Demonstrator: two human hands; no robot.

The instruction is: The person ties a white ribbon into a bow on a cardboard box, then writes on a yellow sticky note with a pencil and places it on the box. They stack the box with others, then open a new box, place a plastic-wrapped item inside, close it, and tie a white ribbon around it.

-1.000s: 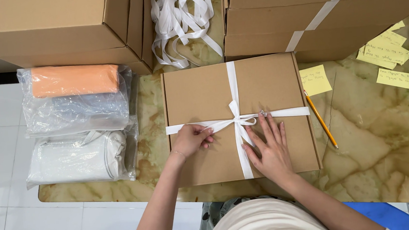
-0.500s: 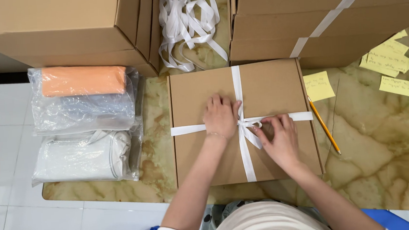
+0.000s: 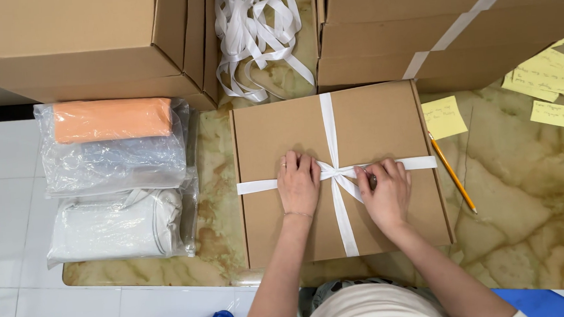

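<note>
On the flat cardboard box (image 3: 379,128), the left hand (image 3: 299,184) presses open on the white ribbon (image 3: 328,122); the right hand (image 3: 383,191) pinches the ribbon's knot (image 3: 336,172).

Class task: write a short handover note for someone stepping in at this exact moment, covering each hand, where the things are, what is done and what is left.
Left hand: flat on the brown box, fingertips by the ribbon crossing.
Right hand: pinching the white ribbon just right of the crossing.
Box lies on the marble table; spare ribbon behind it, pencil to its right.
Done: ribbon wrapped both ways, crossed at the middle.
Left: no finished bow shows.
</note>
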